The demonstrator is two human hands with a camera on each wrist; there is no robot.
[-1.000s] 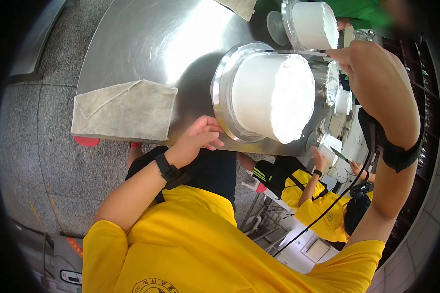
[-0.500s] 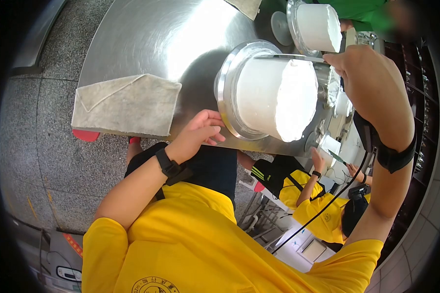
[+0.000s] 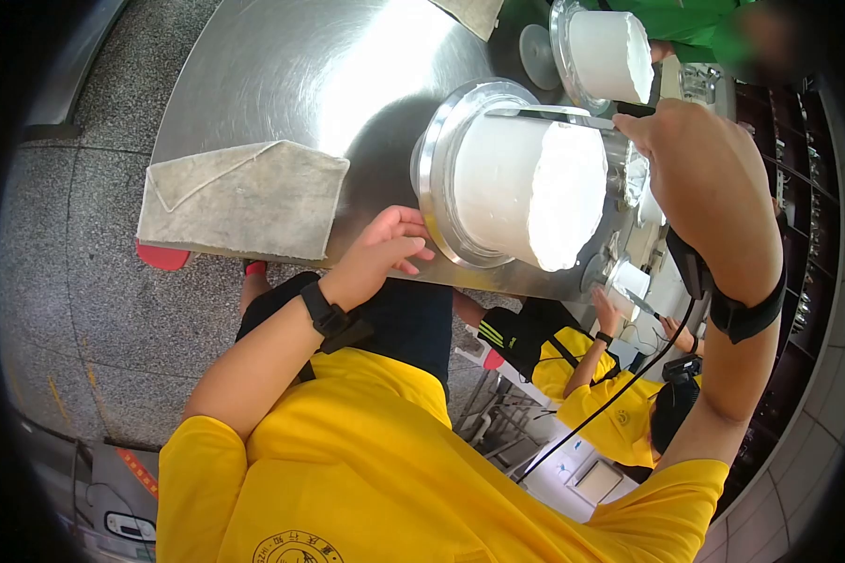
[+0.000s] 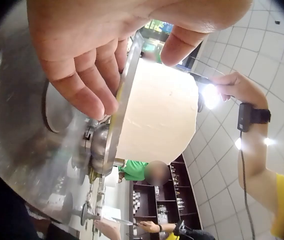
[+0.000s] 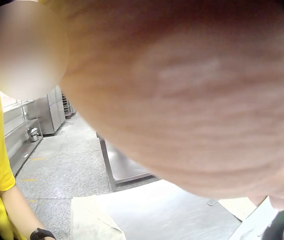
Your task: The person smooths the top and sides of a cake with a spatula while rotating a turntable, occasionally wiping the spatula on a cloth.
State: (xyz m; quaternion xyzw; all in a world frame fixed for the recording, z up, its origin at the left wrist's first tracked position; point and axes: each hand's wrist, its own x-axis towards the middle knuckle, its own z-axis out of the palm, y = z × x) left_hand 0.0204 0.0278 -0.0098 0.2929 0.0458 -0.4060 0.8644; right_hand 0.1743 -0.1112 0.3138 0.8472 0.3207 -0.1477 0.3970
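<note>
A white frosted cake (image 3: 512,183) with a rough-edged top stands on a metal turntable (image 3: 432,178). My left hand (image 3: 380,253) touches the turntable's rim; in the left wrist view, its fingers (image 4: 89,82) lie loosely bent along the rim (image 4: 124,95). My right hand (image 3: 709,178) grips a flat metal spatula (image 3: 582,117), whose blade lies along the far side of the cake. In the left wrist view, the right hand (image 4: 242,90) is beyond the cake (image 4: 157,110). The handle is mostly hidden by the fingers. The palm (image 5: 192,90) fills much of the right wrist view.
A grey cloth (image 3: 244,202) lies at the left of the steel table (image 3: 253,84). Another cake (image 3: 610,54) on a stand is at the back, near a person in green (image 3: 704,28). A person in yellow (image 3: 620,413) works at a smaller cake (image 3: 631,279) on the right.
My right hand has moved slightly left and down, and more of the spatula blade shows over the cake's far side. The left hand stays at the rim.
</note>
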